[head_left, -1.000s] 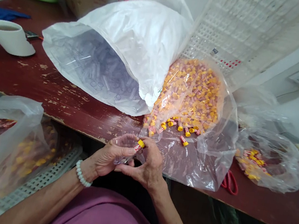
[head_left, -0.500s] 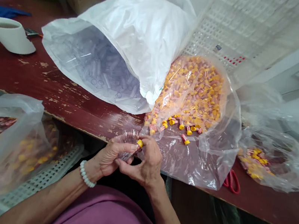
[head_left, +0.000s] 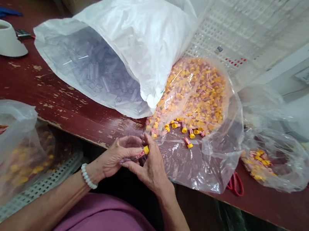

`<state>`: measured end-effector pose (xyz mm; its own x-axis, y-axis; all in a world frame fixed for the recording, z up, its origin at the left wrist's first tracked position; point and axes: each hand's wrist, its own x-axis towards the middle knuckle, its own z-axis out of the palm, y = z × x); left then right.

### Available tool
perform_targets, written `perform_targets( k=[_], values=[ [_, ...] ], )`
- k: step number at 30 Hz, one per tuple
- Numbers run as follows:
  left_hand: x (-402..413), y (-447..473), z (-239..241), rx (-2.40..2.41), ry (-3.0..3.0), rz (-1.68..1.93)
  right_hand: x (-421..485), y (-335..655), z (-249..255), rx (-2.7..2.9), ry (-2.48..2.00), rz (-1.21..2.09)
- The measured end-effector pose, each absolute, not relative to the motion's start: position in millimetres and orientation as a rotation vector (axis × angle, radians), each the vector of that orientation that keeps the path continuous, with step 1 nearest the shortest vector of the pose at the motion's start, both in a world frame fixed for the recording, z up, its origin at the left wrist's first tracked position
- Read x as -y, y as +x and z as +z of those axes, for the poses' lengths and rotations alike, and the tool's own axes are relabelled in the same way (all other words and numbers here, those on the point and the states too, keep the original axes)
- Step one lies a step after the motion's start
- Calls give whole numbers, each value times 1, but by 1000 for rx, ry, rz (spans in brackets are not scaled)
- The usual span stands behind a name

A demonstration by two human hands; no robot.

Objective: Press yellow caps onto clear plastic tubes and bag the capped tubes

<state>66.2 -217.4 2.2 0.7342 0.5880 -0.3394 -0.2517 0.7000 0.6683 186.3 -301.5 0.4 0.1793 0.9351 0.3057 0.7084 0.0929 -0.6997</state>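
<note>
My left hand (head_left: 119, 154) is closed round several clear plastic tubes (head_left: 127, 161), partly hidden by the fingers. A small red-and-white tube with a yellow cap (head_left: 145, 150) sticks out between my two hands. My right hand (head_left: 155, 164) curves round the same bundle from the other side, thumb low and index finger high; its other fingertips are hidden. Beyond my hands, a clear bag (head_left: 195, 94) full of yellow-capped tubes lies open, with a few loose pieces at its mouth. A white sack (head_left: 144, 32) of clear tubes gapes toward me at the left.
A white cup (head_left: 4, 39) stands at left on the worn red table (head_left: 64, 111). Red scissors (head_left: 236, 184) lie at the right, by a smaller clear bag (head_left: 287, 164). Lower left is another filled bag (head_left: 22, 114) above a white basket (head_left: 33, 194). A white crate (head_left: 244, 28) leans behind.
The view has shifted slightly, so the table things appear further left. My fingers have moved a little round the tubes, and the clear tube ends show less above my left hand.
</note>
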Motion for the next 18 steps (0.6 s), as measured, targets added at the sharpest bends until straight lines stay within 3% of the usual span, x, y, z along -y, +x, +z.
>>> perform_targets(
  k=[9,14,18],
  values=[
    [221,63,3,-541,825,480,306,215,21,1657,-1668,376],
    [219,63,4,-577,969,492,314,302,5,1215,-2203,-249],
    [219,62,7,-573,1012,491,319,338,-15,1202,-2330,-250]
  ],
)
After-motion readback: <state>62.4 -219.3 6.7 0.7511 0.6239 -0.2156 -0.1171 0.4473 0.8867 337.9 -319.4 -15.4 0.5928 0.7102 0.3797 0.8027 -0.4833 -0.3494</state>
